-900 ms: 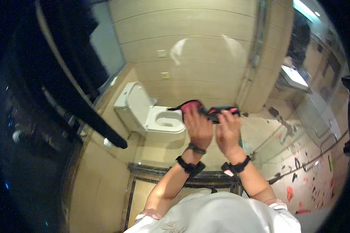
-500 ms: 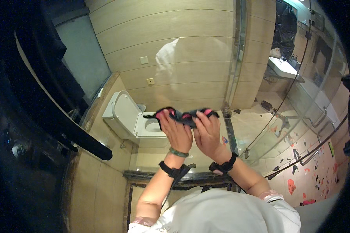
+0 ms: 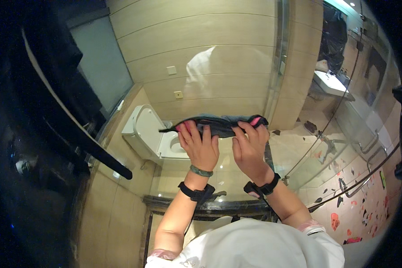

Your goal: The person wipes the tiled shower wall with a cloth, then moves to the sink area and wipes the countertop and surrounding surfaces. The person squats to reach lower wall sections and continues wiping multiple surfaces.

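Holding dark cloth [image 3: 226, 128] in midair, toilet [image 3: 147, 127] lying beyond its left end. Left hand [image 3: 200, 147] and right hand [image 3: 251, 150] sitting apart, each clamping cloth near one end. Matching tension at both grips should be helping; soft layers likely bunching otherwise.

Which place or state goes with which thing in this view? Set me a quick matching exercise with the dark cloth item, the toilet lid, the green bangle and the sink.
Things:
1. Dark cloth item
2. Toilet lid
3. Green bangle
4. Sink

Places and states:
A. Standing open
B. At the upper right of the picture
C. Held between the left hand and the right hand
D. Around the left wrist

Pairs: 1-C, 2-A, 3-D, 4-B
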{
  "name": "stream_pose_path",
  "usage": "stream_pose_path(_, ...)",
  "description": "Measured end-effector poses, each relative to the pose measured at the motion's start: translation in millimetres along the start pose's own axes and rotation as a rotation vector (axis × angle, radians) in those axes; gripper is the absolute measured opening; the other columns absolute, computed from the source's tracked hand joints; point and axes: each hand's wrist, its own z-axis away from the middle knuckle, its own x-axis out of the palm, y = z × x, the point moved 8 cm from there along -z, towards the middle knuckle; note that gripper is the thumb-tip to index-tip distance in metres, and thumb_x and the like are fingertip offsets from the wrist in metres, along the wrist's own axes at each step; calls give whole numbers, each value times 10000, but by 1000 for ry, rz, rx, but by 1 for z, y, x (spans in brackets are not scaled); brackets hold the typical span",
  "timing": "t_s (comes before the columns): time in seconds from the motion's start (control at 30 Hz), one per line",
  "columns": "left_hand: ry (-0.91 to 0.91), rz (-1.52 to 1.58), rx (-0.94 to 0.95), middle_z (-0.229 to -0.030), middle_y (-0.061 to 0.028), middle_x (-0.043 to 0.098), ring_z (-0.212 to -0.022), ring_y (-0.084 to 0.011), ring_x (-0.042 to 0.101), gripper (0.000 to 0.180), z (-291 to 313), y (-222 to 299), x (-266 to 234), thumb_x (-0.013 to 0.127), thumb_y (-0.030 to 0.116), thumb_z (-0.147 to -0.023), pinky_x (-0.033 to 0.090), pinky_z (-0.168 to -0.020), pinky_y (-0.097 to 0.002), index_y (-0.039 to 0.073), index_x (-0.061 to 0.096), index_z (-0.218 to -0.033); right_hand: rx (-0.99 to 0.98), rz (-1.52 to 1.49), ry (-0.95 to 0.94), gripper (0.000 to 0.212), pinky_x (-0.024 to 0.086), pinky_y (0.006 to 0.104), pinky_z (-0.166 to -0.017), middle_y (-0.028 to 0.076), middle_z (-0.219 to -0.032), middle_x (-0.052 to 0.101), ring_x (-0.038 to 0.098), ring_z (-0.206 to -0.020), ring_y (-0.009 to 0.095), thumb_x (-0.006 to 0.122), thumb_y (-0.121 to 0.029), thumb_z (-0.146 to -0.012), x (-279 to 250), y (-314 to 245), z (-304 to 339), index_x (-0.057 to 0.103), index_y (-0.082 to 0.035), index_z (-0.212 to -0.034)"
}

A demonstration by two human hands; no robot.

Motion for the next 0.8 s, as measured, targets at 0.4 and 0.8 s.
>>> stream_pose_path(0.4, 140, 10, 41, -1563, -141, 252, -1467, -317, 163, 489, -32, -6, -39, 680, 256, -800, 185, -1152, -487, 147, 586, -1267, -86, 43, -22, 403, 269, 493, -1065, 137, -1377, 481, 378, -1278, 391, 574, -124, -899, -15, -27, -21, 531, -43, -1290)
stream_pose_path(0.8, 184, -174, -19, -1518, -168, 328, -1422, -321, 283, 405, -61, -46, -97, 569, 89, -840, 249, -1136, -464, 31, 564, -1240, -251, 18, -39, 405, 301, 472, -1033, 84, -1315, 542, 423, -1229, 342, 613, -171, -862, -22, -77, -58, 578, -68, -1252)
